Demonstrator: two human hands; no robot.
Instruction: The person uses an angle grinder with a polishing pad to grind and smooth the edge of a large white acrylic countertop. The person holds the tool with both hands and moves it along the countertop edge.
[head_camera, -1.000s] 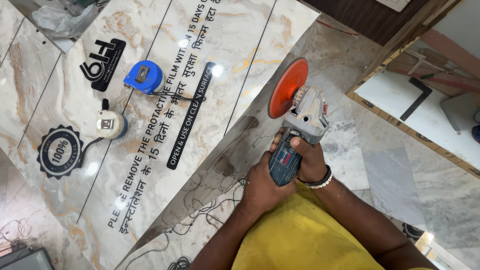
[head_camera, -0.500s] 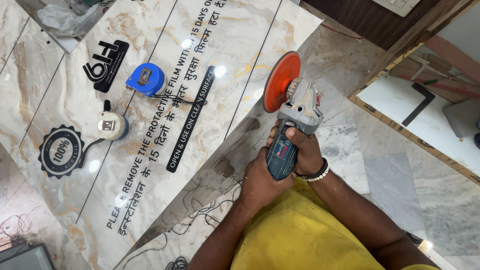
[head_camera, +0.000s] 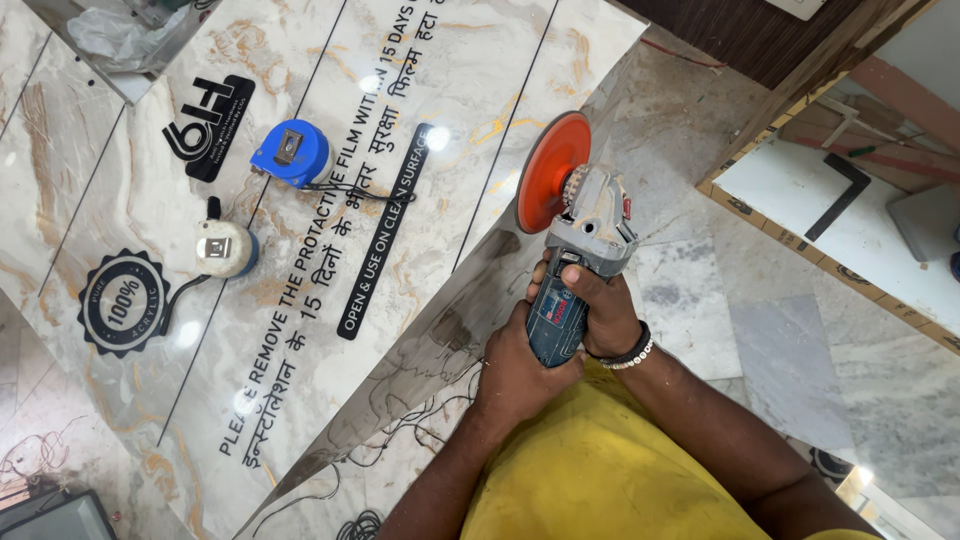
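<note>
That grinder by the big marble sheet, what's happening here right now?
A person in a yellow shirt holds an angle grinder with both hands: the left hand grips the rear of its blue body, the right hand wraps it nearer the grey head. Its orange disc sits at the edge of a glossy marble-patterned sheet lying on the stone floor. On the sheet rest a blue tape measure and a white tape measure, both untouched.

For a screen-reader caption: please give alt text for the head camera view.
Both hands, left hand and right hand, grip a blue-grey angle grinder whose orange disc meets the edge of a marble-patterned sheet. On the sheet lie a blue tape measure and a white one.
</note>
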